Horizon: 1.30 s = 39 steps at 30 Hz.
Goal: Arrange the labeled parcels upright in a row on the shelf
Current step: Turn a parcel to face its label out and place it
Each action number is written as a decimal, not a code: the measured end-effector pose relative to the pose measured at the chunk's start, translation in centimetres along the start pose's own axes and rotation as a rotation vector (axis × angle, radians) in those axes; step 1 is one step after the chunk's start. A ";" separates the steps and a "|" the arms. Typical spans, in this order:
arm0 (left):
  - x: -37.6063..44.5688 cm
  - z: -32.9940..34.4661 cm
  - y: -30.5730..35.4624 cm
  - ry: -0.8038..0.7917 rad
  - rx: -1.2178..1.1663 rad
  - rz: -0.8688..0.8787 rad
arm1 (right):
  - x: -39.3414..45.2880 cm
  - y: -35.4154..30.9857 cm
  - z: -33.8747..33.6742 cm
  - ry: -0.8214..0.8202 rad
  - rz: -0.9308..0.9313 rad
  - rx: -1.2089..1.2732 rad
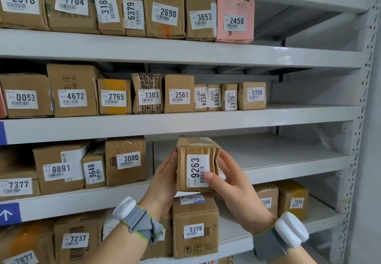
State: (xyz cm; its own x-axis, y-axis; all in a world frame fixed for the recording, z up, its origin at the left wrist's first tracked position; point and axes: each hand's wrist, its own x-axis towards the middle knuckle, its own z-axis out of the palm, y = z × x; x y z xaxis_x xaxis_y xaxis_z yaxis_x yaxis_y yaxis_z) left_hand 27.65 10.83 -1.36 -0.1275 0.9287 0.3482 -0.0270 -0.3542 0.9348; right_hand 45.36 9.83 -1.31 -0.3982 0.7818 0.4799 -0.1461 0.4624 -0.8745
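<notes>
Both my hands hold a small brown cardboard parcel labeled 9263 [195, 160], upright, its label facing me and turned sideways. My left hand [165, 177] grips its left side. My right hand [228, 179] grips its right side, thumb on the label. The parcel hovers in front of the third shelf [288, 167], just right of the parcel labeled 3000 [125, 160]. That shelf's row runs left with parcels 9648 [93, 171], 8891 [59, 169] and 7377 [17, 185].
Bare shelf board stretches right of parcel 3000 to the grey upright post [356, 140]. The two shelves above carry full rows of labeled parcels, ending at pink 2456 [235, 19] and 5706 [251, 95]. Below stand parcels 5379 [194, 230], 7237 [78, 241] and 7654 [292, 199].
</notes>
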 end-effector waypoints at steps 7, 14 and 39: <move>-0.4 -0.6 0.9 0.078 0.027 0.034 | -0.2 -0.2 0.3 0.005 0.029 -0.006; -0.8 -0.9 2.0 0.155 0.054 0.053 | -0.7 0.2 0.2 0.040 0.071 -0.015; -2.0 -1.8 0.2 0.060 0.262 0.101 | 2.0 2.7 2.2 0.065 0.071 -0.392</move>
State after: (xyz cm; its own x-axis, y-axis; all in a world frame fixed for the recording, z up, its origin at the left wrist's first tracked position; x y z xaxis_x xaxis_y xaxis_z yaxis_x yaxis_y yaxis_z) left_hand 26.08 8.73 -1.97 -0.1750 0.8795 0.4426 0.2445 -0.3967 0.8848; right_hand 42.14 11.70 -2.86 -0.3353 0.8365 0.4334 0.2414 0.5210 -0.8187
